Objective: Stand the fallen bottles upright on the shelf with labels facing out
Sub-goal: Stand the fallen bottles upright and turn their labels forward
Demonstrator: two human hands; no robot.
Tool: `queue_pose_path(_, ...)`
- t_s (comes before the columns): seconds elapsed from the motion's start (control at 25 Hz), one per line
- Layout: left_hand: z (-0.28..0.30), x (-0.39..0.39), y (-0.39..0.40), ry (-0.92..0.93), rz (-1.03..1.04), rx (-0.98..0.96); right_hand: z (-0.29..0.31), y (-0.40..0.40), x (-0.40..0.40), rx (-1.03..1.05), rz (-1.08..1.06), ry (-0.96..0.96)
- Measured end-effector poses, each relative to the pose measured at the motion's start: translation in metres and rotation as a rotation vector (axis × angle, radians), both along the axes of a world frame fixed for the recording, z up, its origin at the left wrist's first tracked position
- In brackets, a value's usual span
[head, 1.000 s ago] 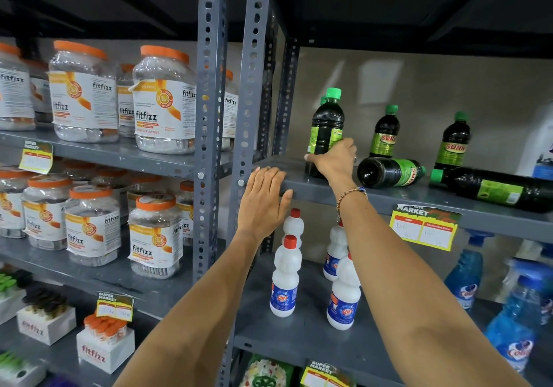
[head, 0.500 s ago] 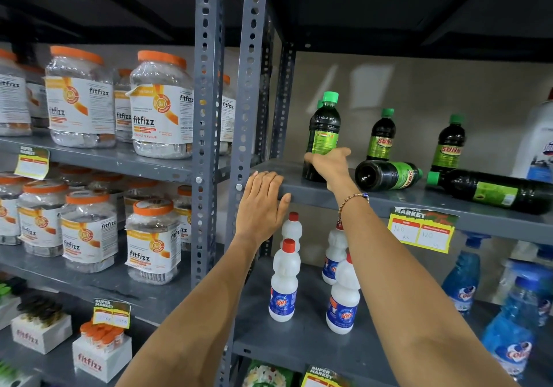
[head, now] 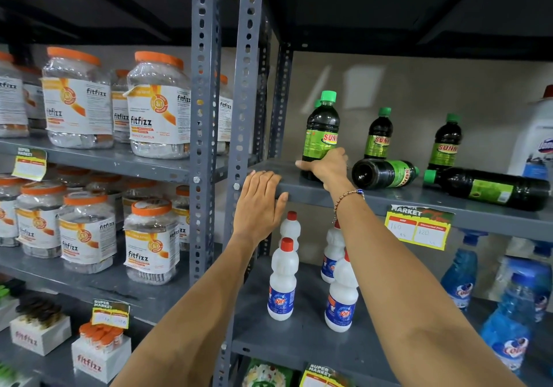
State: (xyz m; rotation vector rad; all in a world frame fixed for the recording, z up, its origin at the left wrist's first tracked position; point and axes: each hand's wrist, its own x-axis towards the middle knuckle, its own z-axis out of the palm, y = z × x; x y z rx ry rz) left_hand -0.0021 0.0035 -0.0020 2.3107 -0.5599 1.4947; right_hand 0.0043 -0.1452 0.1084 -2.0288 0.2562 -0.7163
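The shelf (head: pixel 389 199) crosses the middle right of the frame. On it stand 3 upright dark bottles with green caps: the front bottle (head: pixel 320 129) at centre, a second bottle (head: pixel 379 133) right of it and farther back, and a third bottle (head: pixel 446 141) farther right again. 2 bottles lie on their sides: the near fallen bottle (head: pixel 384 173), base toward the camera, just right of the front bottle, and the long fallen bottle (head: pixel 490 187) at the right, its cap pointing left and close to the near one's cap end. A white jug (head: pixel 535 141) stands at the far right edge.

A price tag (head: pixel 419 225) hangs on the shelf's front lip, right of centre. Below, white bottles (head: pixel 282 279) with red caps stand at lower centre, and blue spray bottles (head: pixel 508 320) fill the lower right. Orange-lidded jars (head: pixel 158 105) fill the racks in the left half. 2 grey uprights (head: pixel 203 117) split the frame near centre.

The right hand (head: pixel 327 166) is wrapped around the lower body of the front bottle, fingers curled round its left side; the label faces out above the hand. The near fallen bottle lies just right of this hand, whether touching it I cannot tell. The left hand (head: pixel 258 204) lies flat, fingers extended, over the shelf's front left corner, holding nothing.
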Motion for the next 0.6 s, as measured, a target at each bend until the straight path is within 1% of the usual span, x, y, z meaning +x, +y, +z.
queue_pose_path(0.04, -0.0005, -0.0002, -0.0001, -0.006, -0.001, -0.002, -0.0005, -0.0002, 0.0002, -0.006, 0.01, 0.0)
queue_pose_path(0.12, -0.0017, -0.0007, -0.0014, -0.017, -0.002, 0.004, -0.0025, -0.003, 0.0008, 0.082, 0.073, -0.014)
queue_pose_path(0.2, -0.0014, -0.0005, -0.0021, -0.03, -0.002, 0.006, -0.0034, -0.0051, -0.0007, 0.131, 0.076, -0.033)
queue_pose_path(0.32, -0.0026, 0.0018, -0.0007, -0.047, -0.008, 0.002, -0.0048, -0.0047, 0.0002, 0.06, 0.012, -0.062)
queue_pose_path(0.48, -0.0021, 0.0018, -0.0012, -0.043, -0.006, 0.009, -0.004, -0.0062, -0.0011, 0.086, 0.076, -0.025)
queue_pose_path(0.6, -0.0028, 0.0028, -0.0008, -0.051, -0.003, 0.017, -0.0035, -0.0053, -0.0037, 0.067, 0.055, -0.025)
